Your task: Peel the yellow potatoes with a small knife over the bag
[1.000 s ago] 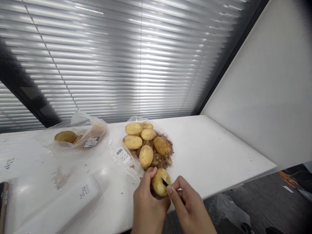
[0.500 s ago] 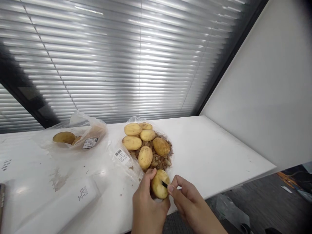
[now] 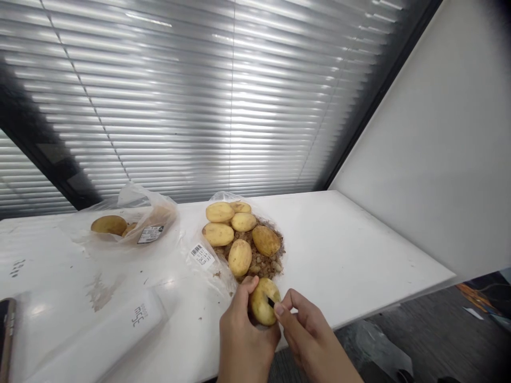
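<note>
the left hand (image 3: pixel 243 340) cups a firm, probably slick potato (image 3: pixel 263 301) around its middle at the near table (image 3: pixel 359 255) edge while the right hand (image 3: pixel 309 338) pinches a small dark peeler (image 3: pixel 271 302) against it.

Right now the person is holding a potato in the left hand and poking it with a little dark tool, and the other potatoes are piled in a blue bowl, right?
Not quite. The head view shows the other potatoes piled on a clear plastic bag with peelings, not in a blue bowl. The left hand does hold a potato, and the right hand has the dark tool.

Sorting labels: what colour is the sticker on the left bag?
Black and white, on the left bag; its sticker shows in the head view.
</note>
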The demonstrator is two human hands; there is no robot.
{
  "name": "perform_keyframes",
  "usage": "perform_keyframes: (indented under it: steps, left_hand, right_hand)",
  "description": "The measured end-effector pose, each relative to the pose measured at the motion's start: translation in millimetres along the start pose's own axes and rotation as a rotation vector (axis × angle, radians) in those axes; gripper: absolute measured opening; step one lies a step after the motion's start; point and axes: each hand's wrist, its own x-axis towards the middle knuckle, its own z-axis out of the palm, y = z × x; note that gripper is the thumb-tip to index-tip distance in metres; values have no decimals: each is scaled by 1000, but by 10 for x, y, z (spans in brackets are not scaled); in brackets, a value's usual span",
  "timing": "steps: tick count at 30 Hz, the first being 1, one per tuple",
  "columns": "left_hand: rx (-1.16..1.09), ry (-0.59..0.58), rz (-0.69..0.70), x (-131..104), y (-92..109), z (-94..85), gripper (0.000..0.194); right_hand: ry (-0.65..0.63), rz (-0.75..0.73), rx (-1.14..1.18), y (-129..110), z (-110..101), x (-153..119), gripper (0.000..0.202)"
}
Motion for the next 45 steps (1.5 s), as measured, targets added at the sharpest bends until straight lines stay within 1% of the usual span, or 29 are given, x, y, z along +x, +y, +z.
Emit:
perform_keyframes:
  steps: [4, 8, 12, 13, 15, 19, 21, 25, 30, 34, 39, 43, 45]
  left_hand:
    - [2, 47, 29, 3, 15, 12, 49]
    - [12, 57, 54, 9, 0, 22, 50]
    - [45, 57, 73, 3, -21, 30, 48]
    - [52, 56, 78, -1, -24, 31, 48]
    - [67, 41, 84, -10, -27, 30, 48]
    - [66, 27, 90, -12, -21, 20, 48]
    - [55, 29, 95, -5, -18, 18, 48]
    - [75, 33, 95, 4, -27, 26, 47]
    - [77, 23, 96, -9, -41, 29, 47]
    - [42, 29, 88, -8, -36, 26, 48]
    - [55, 38, 130, 11, -55, 25, 47]
    - [78, 28, 134, 8, -66, 16, 47]
    - [80, 24, 139, 0, -72, 18, 48]
  right_hand:
    - [-44, 52, -1, -3, -37, 2, 52]
    - [-17, 54, 50, -6, -32, 7, 54]
    - [-88, 125, 65, -122, -29, -33, 55]
    - [-89, 131, 60, -148, -32, -42, 55]
    - [-81, 115, 37, -158, -37, -46, 54]
    - [-30, 37, 13, -49, -42, -33, 51]
    - [-36, 32, 9, -18, -45, -35, 48]
    - [-84, 69, -14, -104, -52, -53, 48]
    - [-100, 88, -95, -207, -69, -59, 51]
    - [-120, 80, -167, -216, -92, -63, 55]
    - [-113, 52, -186, -224, -66, -53, 59]
    - [-67, -28, -168, -152, -59, -36, 59]
    - [-60, -37, -145, -115, -67, -33, 58]
